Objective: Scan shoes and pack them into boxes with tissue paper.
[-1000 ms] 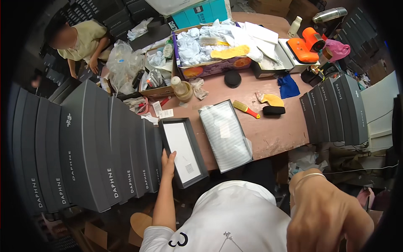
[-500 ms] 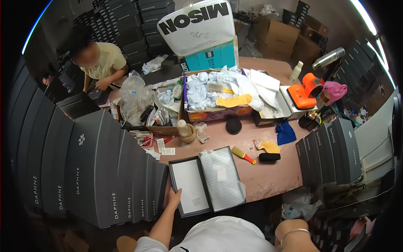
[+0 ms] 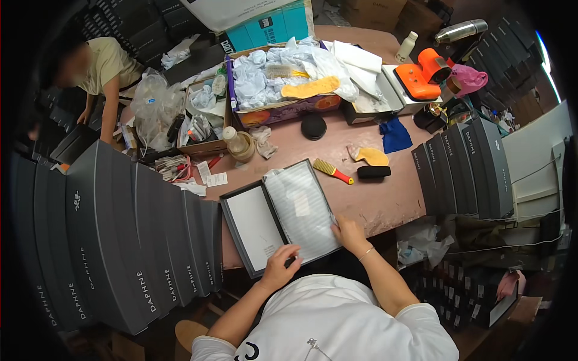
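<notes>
An open dark grey shoe box lies on the table in front of me. Its lid (image 3: pixel 250 222), white inside, sits against the left side of the box base (image 3: pixel 328 201). Striped, whitish wrapping paper (image 3: pixel 298 225) covers whatever is in the base. My left hand (image 3: pixel 280 268) is at the near edge, where lid and base meet, its fingers curved with a gap to the thumb. At the base's right side, near the front corner, my right hand (image 3: pixel 349 233) grips the edge. A red-and-yellow brush (image 3: pixel 333 171) rests just beyond the base.
Stacked shoe boxes flank me at left (image 3: pixel 114 240) and right (image 3: pixel 463 162). Behind are a carton of crumpled paper (image 3: pixel 253 78), a jar (image 3: pixel 238 144), a black round pad (image 3: pixel 313 127), a black block (image 3: pixel 374 172) and a blue cloth (image 3: pixel 395 135). Another person (image 3: pixel 108 69) works at far left.
My left hand has left the lid's left edge and moved right to the near edge. My right hand has come up to the base's right side. My view has shifted.
</notes>
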`<action>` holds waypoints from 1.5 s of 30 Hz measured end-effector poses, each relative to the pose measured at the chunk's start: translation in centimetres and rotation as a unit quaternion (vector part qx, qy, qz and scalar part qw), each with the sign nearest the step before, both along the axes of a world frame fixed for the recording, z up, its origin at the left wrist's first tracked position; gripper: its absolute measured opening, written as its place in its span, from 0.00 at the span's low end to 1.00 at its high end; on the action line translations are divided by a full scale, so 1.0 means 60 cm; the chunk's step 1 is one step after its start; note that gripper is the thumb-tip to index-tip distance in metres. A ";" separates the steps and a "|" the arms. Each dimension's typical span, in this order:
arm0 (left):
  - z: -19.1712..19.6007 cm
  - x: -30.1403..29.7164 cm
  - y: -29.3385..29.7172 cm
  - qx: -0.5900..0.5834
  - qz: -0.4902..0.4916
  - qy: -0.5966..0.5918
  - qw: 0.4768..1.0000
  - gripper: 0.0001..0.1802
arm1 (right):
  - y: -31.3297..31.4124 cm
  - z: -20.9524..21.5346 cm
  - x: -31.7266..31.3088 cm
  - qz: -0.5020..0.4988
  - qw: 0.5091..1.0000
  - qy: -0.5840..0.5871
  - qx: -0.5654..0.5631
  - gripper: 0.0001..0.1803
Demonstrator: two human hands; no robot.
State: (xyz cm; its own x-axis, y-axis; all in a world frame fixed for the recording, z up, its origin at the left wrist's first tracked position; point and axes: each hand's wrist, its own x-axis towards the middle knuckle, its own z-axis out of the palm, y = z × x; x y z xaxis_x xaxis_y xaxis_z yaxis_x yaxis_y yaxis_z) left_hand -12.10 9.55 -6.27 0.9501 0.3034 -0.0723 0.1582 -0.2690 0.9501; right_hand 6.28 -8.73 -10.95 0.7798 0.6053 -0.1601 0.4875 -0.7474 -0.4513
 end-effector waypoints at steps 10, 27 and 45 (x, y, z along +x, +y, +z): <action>-0.075 0.125 -0.145 -0.032 -0.194 -0.065 0.978 0.19 | 0.203 0.157 -0.153 0.497 0.822 0.081 0.265 0.17; -0.067 0.040 0.064 -0.199 0.287 -0.061 0.935 0.42 | 0.085 0.031 0.006 0.120 0.907 0.405 -0.005 0.18; 0.006 0.024 0.069 -0.452 0.289 -0.031 0.843 0.29 | 0.209 0.170 -0.052 0.263 0.935 -0.071 0.228 0.16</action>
State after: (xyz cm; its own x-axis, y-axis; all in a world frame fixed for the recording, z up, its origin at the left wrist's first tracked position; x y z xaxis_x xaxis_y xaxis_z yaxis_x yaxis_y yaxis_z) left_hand -10.65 13.68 -5.93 0.6723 0.5650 -0.4783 -0.0425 0.6745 0.7370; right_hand 3.13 3.82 -0.75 0.3496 0.8906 0.2909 0.8127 -0.1338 -0.5672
